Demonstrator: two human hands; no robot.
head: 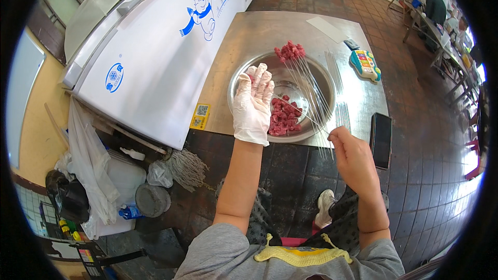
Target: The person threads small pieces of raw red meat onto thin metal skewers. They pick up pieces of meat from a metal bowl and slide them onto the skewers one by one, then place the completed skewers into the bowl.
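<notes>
My left hand wears a thin white glove and is held palm up over the left side of a steel bowl. Its fingers are partly curled; a little red shows between them, too small to tell whether it is held meat. My right hand, bare, pinches the near end of a thin metal skewer that slants over the bowl. Cubes of raw red meat lie in the bowl's near part. Across its right side rests a bundle of skewers, with meat clustered on their far ends.
Bare skewers lie right of the bowl on the steel table. A phone, a toy keyboard and a white sheet are also there. A white chest freezer adjoins the left. A mop stands below it.
</notes>
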